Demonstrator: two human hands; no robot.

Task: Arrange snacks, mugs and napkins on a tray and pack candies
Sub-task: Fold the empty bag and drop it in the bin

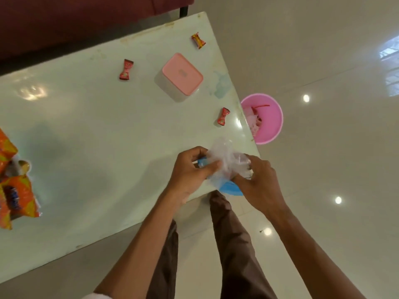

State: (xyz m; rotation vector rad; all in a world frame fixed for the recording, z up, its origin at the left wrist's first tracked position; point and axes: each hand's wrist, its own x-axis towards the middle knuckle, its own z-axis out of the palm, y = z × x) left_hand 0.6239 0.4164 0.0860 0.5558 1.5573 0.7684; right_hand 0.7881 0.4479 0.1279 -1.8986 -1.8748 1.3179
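Both my hands hold a clear plastic bag (224, 160) over the table's near right corner. My left hand (192, 171) grips its left side and my right hand (259, 182) pinches its right side. A blue object (230, 187) sits under the bag, mostly hidden. Three wrapped candies lie loose on the table: a red one (126, 70) at the back, a red one (223, 116) near the right edge, and an orange-red one (198, 40) at the far right corner. A closed box with a pink lid (182, 74) stands between them.
Orange snack packets (15, 197) lie at the left edge of the pale table (86, 130). A pink bin (269, 117) with wrappers in it stands on the glossy floor beside the table's right edge. A dark red sofa (75, 20) runs behind the table.
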